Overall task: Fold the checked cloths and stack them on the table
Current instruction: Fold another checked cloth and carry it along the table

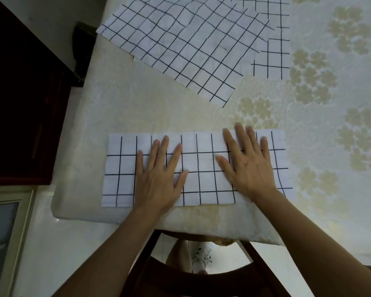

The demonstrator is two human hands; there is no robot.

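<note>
Both hands lie flat with fingers spread on a folded checked cloth (196, 168) at the near edge of the table (330, 125), the left hand (159, 176) left of centre and the right hand (248, 163) right of centre. Beyond them, 2 more checked cloths (180, 43) lie unfolded and overlapping at the far side.

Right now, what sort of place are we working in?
Most likely a home dining or kitchen area: a flower-patterned tablecloth, a wooden chair pushed in at its near edge, and a pale glossy floor below.
</note>
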